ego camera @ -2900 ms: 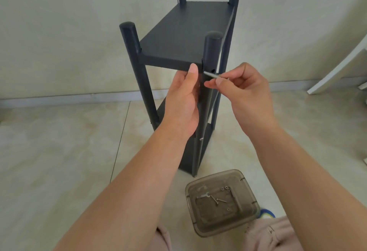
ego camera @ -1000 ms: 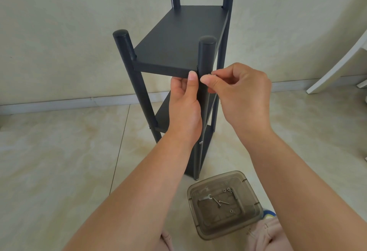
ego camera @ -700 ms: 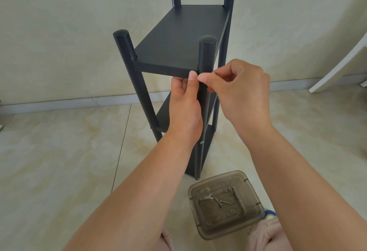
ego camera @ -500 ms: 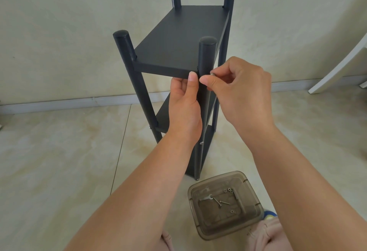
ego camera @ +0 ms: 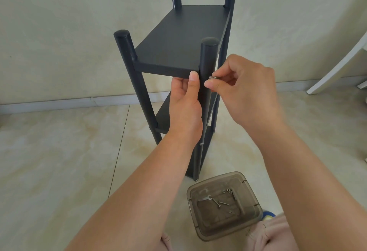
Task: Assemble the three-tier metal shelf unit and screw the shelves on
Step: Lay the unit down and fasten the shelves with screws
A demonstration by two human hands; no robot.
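The black shelf unit (ego camera: 184, 38) stands upright on the tiled floor, with its top shelf set between four round posts. My left hand (ego camera: 185, 103) grips the near right post (ego camera: 207, 58) just under the top shelf, thumb up along the shelf's front edge. My right hand (ego camera: 240, 90) pinches a silver screw (ego camera: 213, 77) by its head at the right side of that post. Its shank is hidden, and only the head shows.
A clear brown plastic box (ego camera: 224, 205) on the floor in front of the unit holds several screws, nuts and a small spanner. A white chair leg (ego camera: 335, 64) slants at the far right. The wall stands right behind the unit.
The screw stuck out long from the post 2.9 s ago; now only its head shows at the post. My right hand's fingers have shifted on it. My left hand stays on the post.
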